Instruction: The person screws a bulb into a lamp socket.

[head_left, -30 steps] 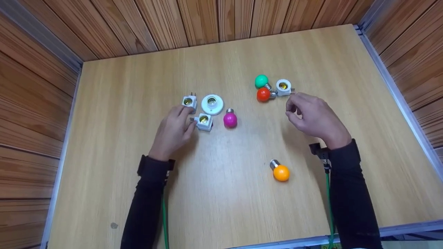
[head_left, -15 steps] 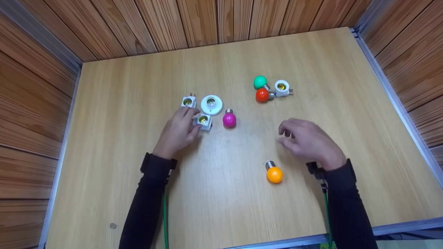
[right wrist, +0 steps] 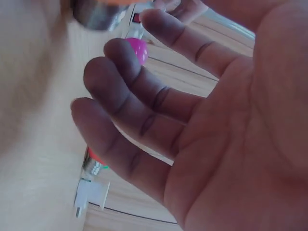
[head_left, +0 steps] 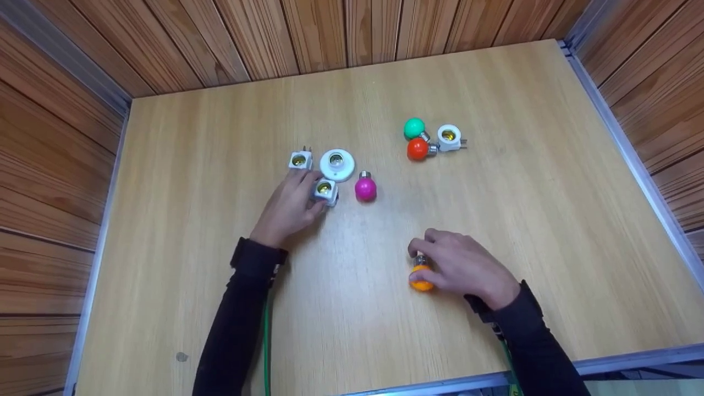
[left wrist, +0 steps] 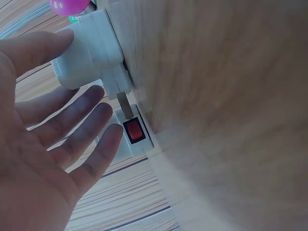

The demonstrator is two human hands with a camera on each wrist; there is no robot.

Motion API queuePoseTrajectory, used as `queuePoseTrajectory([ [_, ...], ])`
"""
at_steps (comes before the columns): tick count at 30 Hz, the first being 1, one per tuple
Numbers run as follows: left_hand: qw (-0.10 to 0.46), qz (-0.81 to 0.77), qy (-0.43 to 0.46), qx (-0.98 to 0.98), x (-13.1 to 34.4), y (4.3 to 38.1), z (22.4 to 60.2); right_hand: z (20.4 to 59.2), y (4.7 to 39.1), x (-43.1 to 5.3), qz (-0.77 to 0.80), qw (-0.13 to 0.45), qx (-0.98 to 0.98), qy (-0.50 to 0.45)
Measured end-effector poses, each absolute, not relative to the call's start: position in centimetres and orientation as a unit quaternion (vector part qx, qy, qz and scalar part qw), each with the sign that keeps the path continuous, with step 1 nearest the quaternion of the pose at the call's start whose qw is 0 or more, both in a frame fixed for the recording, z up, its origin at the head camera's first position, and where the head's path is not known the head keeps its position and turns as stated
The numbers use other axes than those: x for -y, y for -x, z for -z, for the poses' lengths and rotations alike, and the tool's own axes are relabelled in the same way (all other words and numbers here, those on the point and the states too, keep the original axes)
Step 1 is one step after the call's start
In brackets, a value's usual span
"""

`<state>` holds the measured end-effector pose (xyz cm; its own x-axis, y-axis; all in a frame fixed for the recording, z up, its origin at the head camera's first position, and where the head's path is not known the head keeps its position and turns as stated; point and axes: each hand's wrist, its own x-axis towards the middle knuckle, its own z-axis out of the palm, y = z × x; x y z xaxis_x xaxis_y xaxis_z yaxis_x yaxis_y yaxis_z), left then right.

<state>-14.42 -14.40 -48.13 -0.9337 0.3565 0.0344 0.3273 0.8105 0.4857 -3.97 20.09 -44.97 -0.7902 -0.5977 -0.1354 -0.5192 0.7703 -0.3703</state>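
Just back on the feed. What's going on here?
A person's left hand holds a white socket between thumb and fingers. Their right hand is over the orange bulb, though a firm grip can't be made out. The magenta bulb lies beside the round lamp base; the red bulb and green bulb lie farther back, beside another socket.

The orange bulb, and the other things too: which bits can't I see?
Orange bulb: head view, partly behind the right hand; right wrist view, cut off by the top edge.
Left hand: left wrist view, index fingertip hidden behind the white socket.
Pink bulb: left wrist view, top edge cuts it.
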Motion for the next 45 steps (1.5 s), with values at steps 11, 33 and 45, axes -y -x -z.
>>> queuePoseTrajectory([
  [11, 0.063, -0.240, -0.168, -0.954, 13.9, 14.7, 47.8, 45.0, 3.0, -19.7, 0.170, 0.165, -0.926, 0.295],
  [33, 0.031, -0.304, -0.154, -0.940, 13.4, 14.2, 46.0, 44.5, 3.4, -20.2, 0.176, 0.194, -0.929, 0.263],
  [45, -0.077, -0.376, -0.201, -0.901, 12.8, 12.0, 43.1, 40.2, 5.4, -22.3, 0.236, 0.048, -0.930, 0.278],
])
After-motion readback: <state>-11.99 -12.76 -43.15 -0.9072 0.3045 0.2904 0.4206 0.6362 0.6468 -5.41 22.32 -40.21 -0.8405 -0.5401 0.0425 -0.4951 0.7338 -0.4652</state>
